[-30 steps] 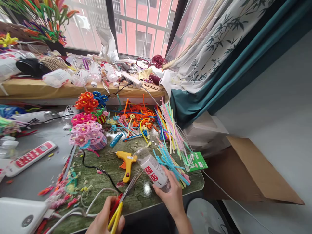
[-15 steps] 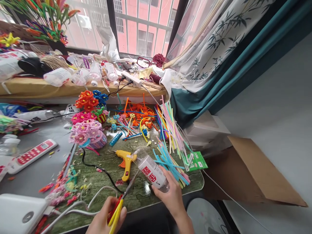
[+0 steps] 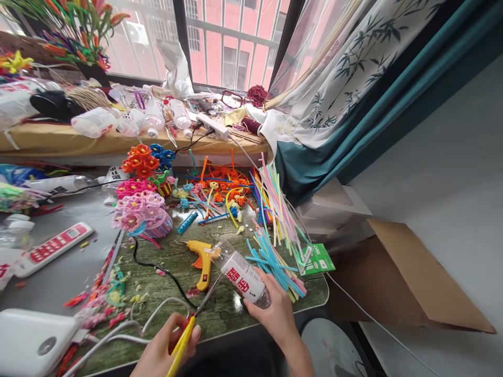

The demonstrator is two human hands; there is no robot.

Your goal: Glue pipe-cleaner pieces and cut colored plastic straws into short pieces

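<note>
My right hand [image 3: 277, 314] is wrapped round a clear plastic bottle [image 3: 240, 272] with a red and white label, holding it tilted over the table's near edge, its open end pointing up and left. My left hand [image 3: 163, 348] grips a pair of scissors with yellow and red handles [image 3: 184, 337]. The blades [image 3: 208, 296] point up towards the bottle's underside and their tips lie close to it. A yellow glue gun [image 3: 202, 256] lies on the green mat just beyond the bottle.
Bundles of coloured straws [image 3: 275, 230] lie right of the bottle. Pipe-cleaner flowers [image 3: 141, 212] and scraps cover the mat's far side. A remote [image 3: 53, 248], a white box [image 3: 33, 340] and cables [image 3: 157, 269] lie at left. The windowsill [image 3: 118, 139] holds bottles and a power strip.
The bottle and my right hand have shifted slightly left and nearer. My left hand has dropped a little with the scissors, whose blades stay under the bottle.
</note>
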